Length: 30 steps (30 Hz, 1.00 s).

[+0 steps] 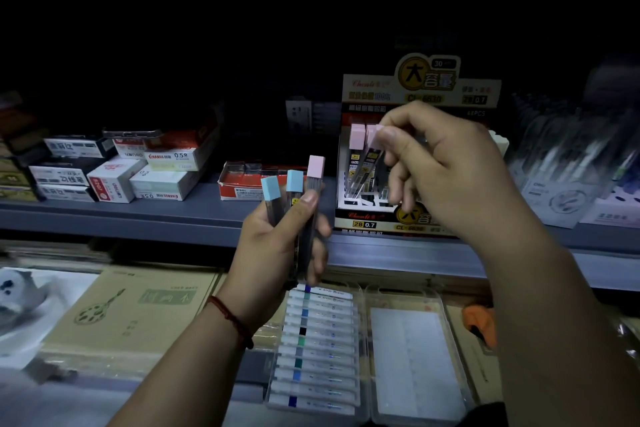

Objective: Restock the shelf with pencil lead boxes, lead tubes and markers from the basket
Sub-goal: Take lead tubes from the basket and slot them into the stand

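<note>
My left hand (282, 239) grips three lead tubes (308, 204) upright in front of the shelf: two with blue caps, one with a pink cap. My right hand (440, 166) pinches a pink-capped lead tube (369, 156) by its cap, tilted, its lower end inside the yellow-and-white display box (374, 218) marked 2B 0.7. Another pink-capped tube (356, 139) stands in that box just to the left. Small pencil lead boxes (114, 180) are stacked on the left of the grey shelf (138, 215). The basket is not in view.
An open red tray box (242, 184) sits on the shelf left of the display box. Bagged pens (568, 170) fill the shelf's right end. Below, clear cases of markers (318, 347), brown notebooks (138, 308) and an orange item (479, 321) lie on the lower level.
</note>
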Motion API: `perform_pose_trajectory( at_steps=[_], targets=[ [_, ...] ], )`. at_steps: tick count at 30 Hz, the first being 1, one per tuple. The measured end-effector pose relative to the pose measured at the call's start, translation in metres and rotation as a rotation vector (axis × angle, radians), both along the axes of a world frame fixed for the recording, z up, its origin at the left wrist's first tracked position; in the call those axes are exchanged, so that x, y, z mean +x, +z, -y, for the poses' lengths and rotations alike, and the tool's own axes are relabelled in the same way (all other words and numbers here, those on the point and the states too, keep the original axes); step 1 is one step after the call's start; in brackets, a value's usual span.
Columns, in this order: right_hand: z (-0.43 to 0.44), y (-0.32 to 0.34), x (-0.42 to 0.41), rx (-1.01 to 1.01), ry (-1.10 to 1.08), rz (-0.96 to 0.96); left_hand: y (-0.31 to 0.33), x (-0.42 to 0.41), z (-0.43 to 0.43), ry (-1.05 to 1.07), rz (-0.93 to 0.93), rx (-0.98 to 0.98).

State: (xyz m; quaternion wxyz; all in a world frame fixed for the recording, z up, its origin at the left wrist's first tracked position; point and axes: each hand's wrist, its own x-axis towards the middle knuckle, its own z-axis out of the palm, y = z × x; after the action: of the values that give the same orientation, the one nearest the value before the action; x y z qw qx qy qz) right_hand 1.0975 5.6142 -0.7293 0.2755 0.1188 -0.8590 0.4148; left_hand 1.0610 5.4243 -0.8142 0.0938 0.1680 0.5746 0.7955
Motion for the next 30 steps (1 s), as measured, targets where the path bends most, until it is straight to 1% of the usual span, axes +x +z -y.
perform_pose_trajectory(
  at_steps=[3,5,7,9,11,15,18,20,23,26,28,30],
  targets=[
    [0.0,-0.01,-0.009,0.072,-0.1,-0.013,0.0,0.0,-0.001,0.007,0.018,0.013],
    [0.005,-0.019,-0.014,0.152,-0.189,-0.08,0.001,-0.001,-0.001,-0.004,0.039,0.034],
    [0.011,-0.025,-0.018,0.178,-0.269,-0.164,0.001,0.0,-0.001,-0.019,0.034,0.029],
    [0.015,-0.029,-0.018,0.13,-0.309,-0.205,0.002,0.001,-0.003,-0.022,0.02,0.04],
    [0.019,-0.03,-0.017,0.046,-0.28,-0.181,0.003,0.003,-0.004,-0.033,0.004,0.035],
    [0.028,-0.025,-0.005,-0.22,-0.021,0.017,0.005,0.007,-0.005,-0.086,-0.015,0.021],
    [0.027,-0.022,-0.001,-0.307,0.087,0.119,0.006,0.009,-0.008,-0.134,-0.049,0.013],
    [0.025,-0.021,-0.001,-0.375,0.119,0.107,0.006,0.01,-0.01,-0.157,-0.065,0.029],
    [0.015,-0.017,0.0,-0.507,0.064,-0.021,0.007,0.009,-0.012,-0.149,-0.063,0.02],
    [-0.003,-0.01,0.005,-0.493,-0.038,-0.115,0.004,0.006,-0.011,-0.044,-0.084,-0.015],
    [-0.012,-0.008,0.008,-0.403,-0.085,-0.146,0.002,0.003,-0.011,0.02,-0.065,-0.024],
    [-0.013,-0.008,0.01,-0.331,-0.112,-0.166,0.001,0.001,-0.011,0.034,-0.007,-0.006]
  ],
)
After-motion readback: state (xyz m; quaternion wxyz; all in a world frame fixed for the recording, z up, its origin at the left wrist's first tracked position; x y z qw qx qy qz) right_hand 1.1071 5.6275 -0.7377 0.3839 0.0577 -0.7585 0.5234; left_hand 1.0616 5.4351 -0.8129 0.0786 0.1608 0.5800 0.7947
